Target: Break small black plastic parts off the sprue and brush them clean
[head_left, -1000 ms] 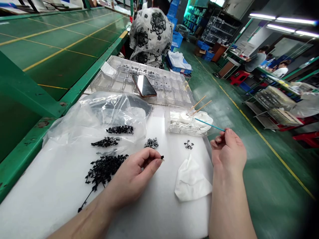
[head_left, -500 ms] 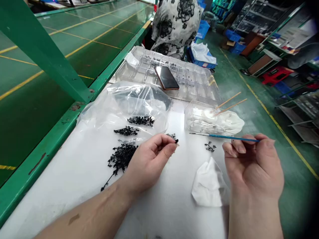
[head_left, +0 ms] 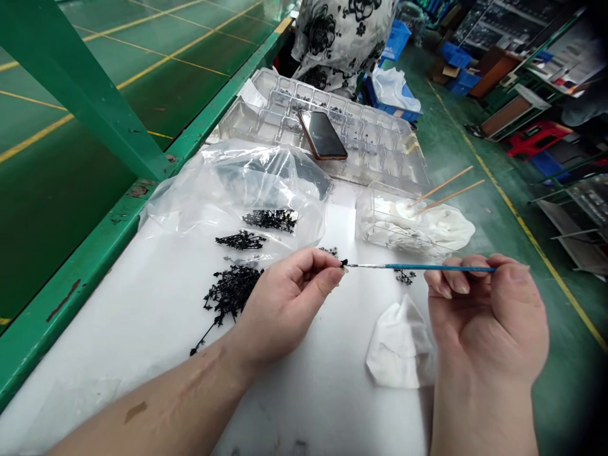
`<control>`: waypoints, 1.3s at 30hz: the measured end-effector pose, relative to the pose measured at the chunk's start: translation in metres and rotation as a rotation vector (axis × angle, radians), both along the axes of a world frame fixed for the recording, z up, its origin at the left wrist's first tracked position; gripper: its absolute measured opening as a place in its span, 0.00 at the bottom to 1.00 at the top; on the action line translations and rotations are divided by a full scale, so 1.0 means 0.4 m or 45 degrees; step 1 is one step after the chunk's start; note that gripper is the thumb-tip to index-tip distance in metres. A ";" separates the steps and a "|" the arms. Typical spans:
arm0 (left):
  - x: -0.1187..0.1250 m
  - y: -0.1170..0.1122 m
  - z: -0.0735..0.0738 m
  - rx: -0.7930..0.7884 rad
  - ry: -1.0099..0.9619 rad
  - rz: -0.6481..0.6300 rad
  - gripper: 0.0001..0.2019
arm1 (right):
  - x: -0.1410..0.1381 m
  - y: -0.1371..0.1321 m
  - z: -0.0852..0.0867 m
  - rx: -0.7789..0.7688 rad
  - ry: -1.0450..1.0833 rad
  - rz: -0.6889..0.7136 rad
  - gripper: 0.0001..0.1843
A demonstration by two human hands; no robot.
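Observation:
My left hand pinches a tiny black plastic piece between thumb and forefinger. My right hand holds a thin blue-handled brush, whose fine silvery tip reaches that piece. Both hands are above a white foam mat. Clusters of black plastic parts on sprues lie near my left hand, and a smaller cluster lies just under the brush. A crumpled white tissue sits below my right hand.
Beyond the mat are a clear plastic bag, a clear compartment tray with a phone on it, and a clear box of white cloth holding wooden sticks. A green workbench runs along the left; a seated person in floral clothing is beyond.
My right hand has moved left and the brush tip has come up to the black piece in my left hand. The view has shifted slightly.

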State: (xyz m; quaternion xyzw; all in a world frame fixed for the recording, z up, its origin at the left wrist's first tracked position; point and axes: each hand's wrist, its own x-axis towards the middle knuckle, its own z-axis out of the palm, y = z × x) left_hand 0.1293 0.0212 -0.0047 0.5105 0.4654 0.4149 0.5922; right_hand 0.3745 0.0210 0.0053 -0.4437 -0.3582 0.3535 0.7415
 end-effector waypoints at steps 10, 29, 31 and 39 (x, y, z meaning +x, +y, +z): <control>0.003 -0.001 -0.008 0.031 0.016 0.000 0.07 | -0.002 -0.002 -0.001 -0.010 -0.013 -0.027 0.06; 0.000 0.003 -0.015 -0.126 0.008 -0.077 0.16 | 0.202 0.088 -0.078 -0.277 0.114 -0.754 0.16; 0.001 0.001 -0.019 -0.138 -0.029 -0.080 0.16 | 0.207 0.096 -0.089 -0.317 0.094 -0.755 0.18; -0.004 0.002 -0.011 -0.083 -0.132 -0.063 0.12 | 0.101 0.044 -0.058 -0.063 -0.561 -0.951 0.17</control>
